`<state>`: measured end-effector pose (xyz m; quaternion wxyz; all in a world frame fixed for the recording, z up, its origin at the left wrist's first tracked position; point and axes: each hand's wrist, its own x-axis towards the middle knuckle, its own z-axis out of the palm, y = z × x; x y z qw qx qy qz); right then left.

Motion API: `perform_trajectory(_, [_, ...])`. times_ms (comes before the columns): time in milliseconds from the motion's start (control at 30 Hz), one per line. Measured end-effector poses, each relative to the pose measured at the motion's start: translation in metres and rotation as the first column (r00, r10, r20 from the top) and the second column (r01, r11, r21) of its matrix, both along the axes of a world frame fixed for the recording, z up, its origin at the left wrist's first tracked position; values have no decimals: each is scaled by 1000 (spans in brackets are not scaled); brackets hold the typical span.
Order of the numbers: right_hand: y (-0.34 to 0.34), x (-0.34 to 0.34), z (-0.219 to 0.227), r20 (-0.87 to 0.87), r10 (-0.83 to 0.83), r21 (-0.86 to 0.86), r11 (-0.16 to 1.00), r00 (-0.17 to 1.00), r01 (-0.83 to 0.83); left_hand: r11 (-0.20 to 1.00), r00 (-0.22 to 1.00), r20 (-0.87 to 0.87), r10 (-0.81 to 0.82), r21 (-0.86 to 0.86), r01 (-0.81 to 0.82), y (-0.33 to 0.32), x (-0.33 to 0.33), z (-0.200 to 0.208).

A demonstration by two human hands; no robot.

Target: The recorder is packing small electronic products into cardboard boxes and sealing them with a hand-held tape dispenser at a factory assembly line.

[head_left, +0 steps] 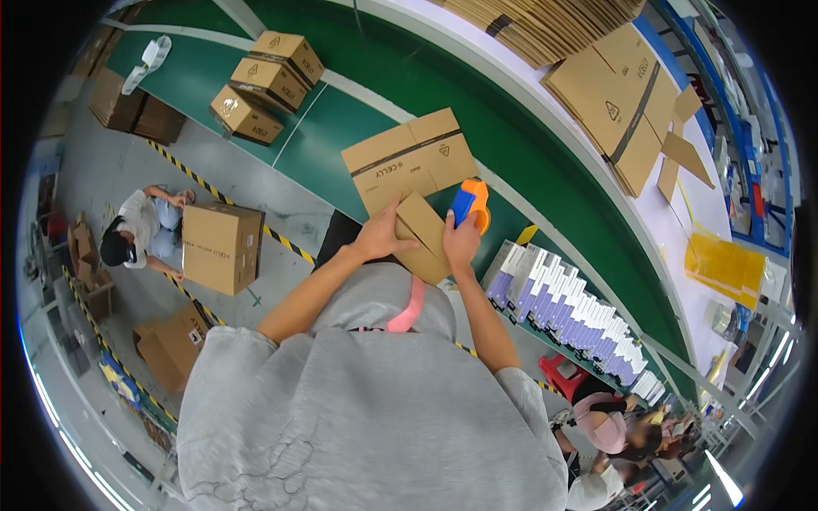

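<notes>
A brown cardboard box (407, 163) lies in front of me on the green work table, its printed side with a dark stripe facing up and its flaps (426, 223) turned towards my body. My left hand (381, 234) grips the box at the flaps' left side, fingers lying over the board. In my right hand (462, 243) is an orange and blue tape dispenser (480, 207), held at the right edge of the box. Fingers of the right hand are wrapped round it and partly hidden.
Several closed boxes (268, 81) stand farther left on the table beside a white tape dispenser (153, 55). Rows of white and purple packages (562, 302) fill the right. Flattened cartons (613, 102) lie at the back right. A co-worker (141, 226) holds a large box (220, 249) at the left.
</notes>
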<state>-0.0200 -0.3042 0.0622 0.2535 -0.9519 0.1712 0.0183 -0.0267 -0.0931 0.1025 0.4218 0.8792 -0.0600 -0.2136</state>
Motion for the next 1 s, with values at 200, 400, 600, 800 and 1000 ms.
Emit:
perform_trajectory(200, [-3,1,-5,15,51,78,996,999,-52,981,979,110,173,-106,-161,-7,-2,-16])
perform_trajectory(400, [-31,1,65,179,260,743,596,949,-303,992,992,20,123,-23,-123,-3,-2,-20])
perform_trajectory(600, [-54,-43,56,-246,459,848,528,854,-39,992,993,32,116,-45,-115,-1,1,-27])
perform_trajectory(800, [-71,-64,38,-144,502,781,587,853,-213,959,977,104,187,-235,-159,-5,-11,24])
perform_trajectory(1000, [-70,-59,35,-174,517,793,578,838,-192,712,864,-494,99,-571,-408,-25,-15,24])
